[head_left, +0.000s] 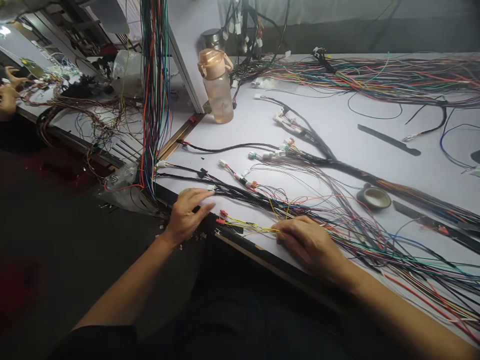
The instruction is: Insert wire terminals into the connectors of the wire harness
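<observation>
My left hand (187, 214) is at the table's front edge, fingers apart with nothing between them, its fingertips near a white connector (211, 188) on the black-taped branches. To its right, my right hand (309, 245) has its fingers pressed together on thin yellow wires (262, 228). These wires run left to red connectors (221, 220) at the edge, between my two hands. Just behind them lies the wire harness (240, 192), its black-taped branches spreading left and its loose coloured wires passing right, behind my right hand.
A bottle (218, 90) stands at the back beside a white post. A tape roll (376, 198) lies on the right. Bundled wires (153, 90) hang at left. Another person's hand (8, 95) shows at far left.
</observation>
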Available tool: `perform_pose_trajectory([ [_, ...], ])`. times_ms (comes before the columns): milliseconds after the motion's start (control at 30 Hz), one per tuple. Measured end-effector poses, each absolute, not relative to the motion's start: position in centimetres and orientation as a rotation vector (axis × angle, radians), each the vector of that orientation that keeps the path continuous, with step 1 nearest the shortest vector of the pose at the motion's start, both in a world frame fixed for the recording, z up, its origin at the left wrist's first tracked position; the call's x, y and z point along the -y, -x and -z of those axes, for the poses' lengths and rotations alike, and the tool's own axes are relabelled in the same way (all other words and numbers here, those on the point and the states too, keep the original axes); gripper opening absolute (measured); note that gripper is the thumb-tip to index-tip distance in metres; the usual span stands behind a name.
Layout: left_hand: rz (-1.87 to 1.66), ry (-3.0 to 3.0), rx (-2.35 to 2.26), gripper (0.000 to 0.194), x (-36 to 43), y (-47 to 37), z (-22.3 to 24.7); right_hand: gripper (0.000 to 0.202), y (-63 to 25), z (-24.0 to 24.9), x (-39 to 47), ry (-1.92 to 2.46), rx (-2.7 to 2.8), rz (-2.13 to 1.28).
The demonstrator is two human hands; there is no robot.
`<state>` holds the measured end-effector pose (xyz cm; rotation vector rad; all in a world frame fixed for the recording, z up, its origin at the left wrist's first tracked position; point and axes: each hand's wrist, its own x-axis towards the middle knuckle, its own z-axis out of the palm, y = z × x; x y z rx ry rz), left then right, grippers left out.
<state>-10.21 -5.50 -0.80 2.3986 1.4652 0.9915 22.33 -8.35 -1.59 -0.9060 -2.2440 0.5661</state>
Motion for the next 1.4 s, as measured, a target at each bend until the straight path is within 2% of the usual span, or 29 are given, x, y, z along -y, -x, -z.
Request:
perform_pose_trajectory([
  [133,-0.830,-2.395,-1.756,0.037,4.3,11.4,0.3,0.008,-22.4,1.7,8.3,0.912,2.250,-0.566],
  [233,-0.600,-2.373,-1.740,0.043,3.6,12.0,-0.1,0.009,-22.4,1.8,8.3,0.897,2.256,-0.573],
  [333,-0.523,-2.324,-1.691,0.046,3.5,12.6,-0.5,0.010,-22.5,1.8,8.3,0.885,2.258,-0.580],
  [567,-0.489,-2.287,-1.700,0.040,3.8,15.2,-0.3,0.011,-22.6,2.0,8.2,0.888,2.264,-0.580],
  [700,-0.661,-2.218,-1.603,0.033,3.9,15.5,-0.1,0.013,-22.6,1.9,8.2,0.893,2.257,-0.588],
  [800,-0.901,-1.953,-1.588,0.030,3.9,15.2,-0.1,0.013,-22.5,1.8,8.2,0.871,2.254,-0.559],
  [933,-1.154,-1.569,-1.649,0.031,3.6,14.3,0.2,0.013,-22.5,1.7,8.2,0.883,2.254,-0.549],
  [1033,-1.300,-1.430,-1.681,0.040,3.1,13.6,0.8,0.012,-22.5,1.7,8.2,0.880,2.250,-0.543],
  [1400,-1.407,-1.281,-1.697,0.040,2.8,12.8,1.6,0.014,-22.6,1.9,8.1,0.877,2.266,-0.575],
])
